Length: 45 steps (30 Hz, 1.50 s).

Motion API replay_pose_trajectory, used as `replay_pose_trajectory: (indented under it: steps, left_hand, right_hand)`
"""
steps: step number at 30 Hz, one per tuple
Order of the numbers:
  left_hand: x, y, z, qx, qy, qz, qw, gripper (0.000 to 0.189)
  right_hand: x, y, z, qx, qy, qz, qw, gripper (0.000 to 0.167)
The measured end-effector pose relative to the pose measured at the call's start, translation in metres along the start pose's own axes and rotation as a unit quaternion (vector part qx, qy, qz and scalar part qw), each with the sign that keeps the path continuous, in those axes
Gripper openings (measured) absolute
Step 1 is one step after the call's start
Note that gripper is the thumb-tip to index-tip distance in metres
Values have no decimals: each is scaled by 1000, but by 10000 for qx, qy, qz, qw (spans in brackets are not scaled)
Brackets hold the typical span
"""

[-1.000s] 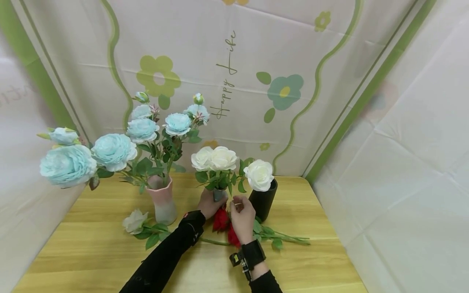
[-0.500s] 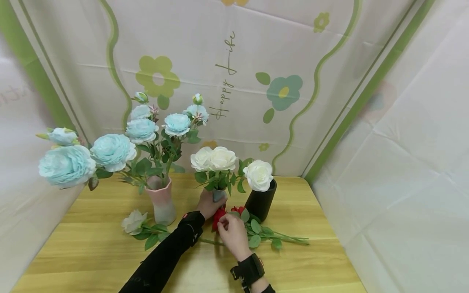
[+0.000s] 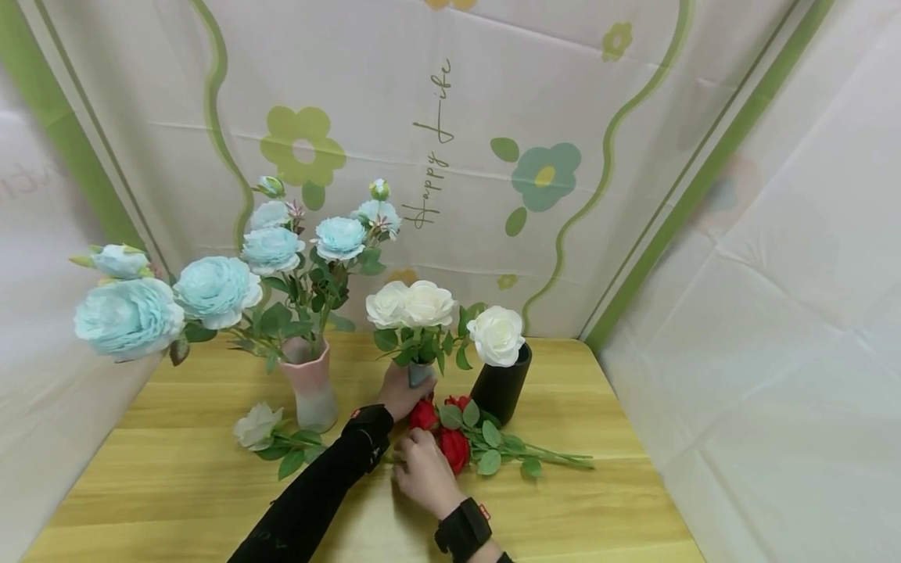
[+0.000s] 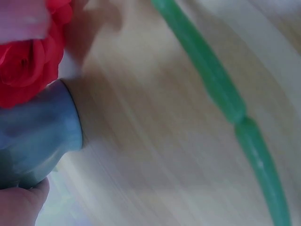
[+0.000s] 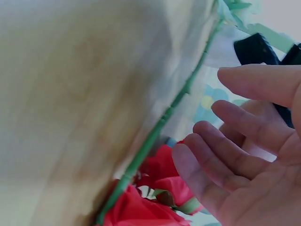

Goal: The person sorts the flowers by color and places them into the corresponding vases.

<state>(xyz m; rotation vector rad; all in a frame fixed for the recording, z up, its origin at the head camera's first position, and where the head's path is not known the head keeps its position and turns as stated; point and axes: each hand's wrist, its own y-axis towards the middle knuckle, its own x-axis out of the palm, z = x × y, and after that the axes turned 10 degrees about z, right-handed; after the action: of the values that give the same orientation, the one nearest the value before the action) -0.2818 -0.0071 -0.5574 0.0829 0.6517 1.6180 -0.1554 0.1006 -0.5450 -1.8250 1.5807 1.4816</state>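
Note:
My left hand (image 3: 400, 392) grips a small grey-blue vase (image 3: 421, 374) holding white roses (image 3: 426, 303). In the left wrist view, my thumb rests against this vase (image 4: 40, 134). My right hand (image 3: 425, 475) reaches low over the table, left of the red roses (image 3: 454, 449). Seen in the right wrist view, its fingers (image 5: 207, 160) are spread and relaxed, holding nothing. Just beyond them runs the green stem (image 5: 162, 120) of a white rose (image 3: 257, 427) lying on the table. The stem and fingertips look apart.
A pink-and-white vase (image 3: 312, 387) with light blue flowers (image 3: 219, 291) stands at left. On the right, a black vase (image 3: 503, 387) has a white rose (image 3: 497, 336) in front of its mouth. Green stems (image 3: 556, 456) of the red roses lie towards the right.
My right hand has dropped from beside the grey-blue vase, down and left past the red roses to the lying stem, uncovering the red roses. My left hand stays on the vase.

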Motion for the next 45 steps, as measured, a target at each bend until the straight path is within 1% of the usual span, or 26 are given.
replay_pose_trajectory:
  steps: [3, 6, 11, 13, 17, 20, 25, 30, 32, 35, 37, 40, 45]
  left_hand:
    - [-1, 0, 3, -88, 32, -42, 9999, 54]
    - [-1, 1, 2, -152, 106, -79, 9998, 54]
    - [1, 2, -3, -32, 172, -64, 9998, 56]
    - [1, 2, -4, -58, 182, -64, 9998, 57]
    - [0, 3, -2, -222, 207, -130, 9995, 59]
    - [0, 3, -2, -246, 197, -148, 9994, 60]
    - [2, 2, -6, -71, 217, -92, 9997, 58]
    - [3, 1, -10, 282, 257, 82, 9992, 57]
    - [4, 1, -11, 345, 214, 118, 9991, 57]
    - [4, 1, -12, 221, 110, 31, 9997, 60]
    - [4, 1, -13, 52, -3, -59, 10000, 61]
    - [3, 2, -14, -141, -16, -161, 9998, 62]
    - [3, 3, -15, -229, 2, -183, 9996, 61]
  right_hand:
    - [5, -2, 2, 26, -124, -141, 9998, 18]
    - [9, -3, 4, 42, -231, -248, 9994, 18]
    - [16, -3, 7, -95, -446, -349, 9983, 12]
    - [18, -2, 8, -185, -536, -357, 9978, 10]
    - [20, -2, 9, -362, -702, -298, 9964, 7]
    - [20, -1, 9, -432, -762, -284, 9958, 7]
    - [19, -2, 6, -371, -835, -458, 9948, 17]
    - [16, -4, 3, -356, -831, -583, 9942, 22]
    - [15, -4, 2, -384, -823, -616, 9940, 22]
    - [13, -5, 0, -441, -813, -676, 9934, 24]
    - [11, -5, -1, -461, -809, -738, 9929, 25]
    - [8, -6, -3, -458, -796, -832, 9923, 24]
    - [1, -6, -7, -427, -810, -1020, 9906, 26]
